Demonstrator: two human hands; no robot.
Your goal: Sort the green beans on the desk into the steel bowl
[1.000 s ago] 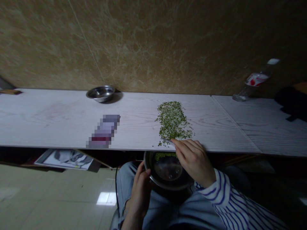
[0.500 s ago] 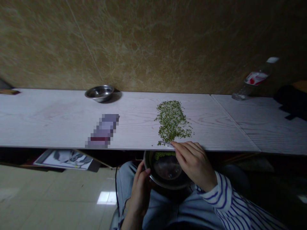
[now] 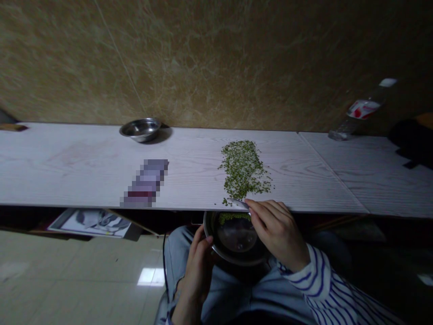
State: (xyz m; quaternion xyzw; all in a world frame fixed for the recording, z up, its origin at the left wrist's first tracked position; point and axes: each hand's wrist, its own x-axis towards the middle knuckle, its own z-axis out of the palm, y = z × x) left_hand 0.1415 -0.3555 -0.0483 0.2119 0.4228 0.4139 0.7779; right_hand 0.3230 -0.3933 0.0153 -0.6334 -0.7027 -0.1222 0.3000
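Observation:
My left hand (image 3: 199, 255) is closed on the left rim of a round metal basin (image 3: 233, 259) at my lap, just below the table's front edge. Green beans (image 3: 226, 218) lie along the basin's far inner side. Over the table edge, my right hand (image 3: 275, 228) pinches a thin silvery utensil (image 3: 238, 202). Its flat end points left and rests low among the nearest beans; its exact kind is hard to make out. A loose patch of small green beans (image 3: 241, 164) spreads over the white wood-grain table (image 3: 192, 180) beyond it.
A small steel bowl (image 3: 140, 131) stands near the wall, left of the beans. Closer to me lies a pixelated flat object (image 3: 145, 183). A clear plastic bottle (image 3: 361, 109) and a dark object (image 3: 411, 140) are at the right. An open drawer (image 3: 91, 223) juts out below the tabletop.
My right hand and the utensil have shifted slightly to the right, and more of the utensil's flat side shows. My left hand keeps its place on the basin.

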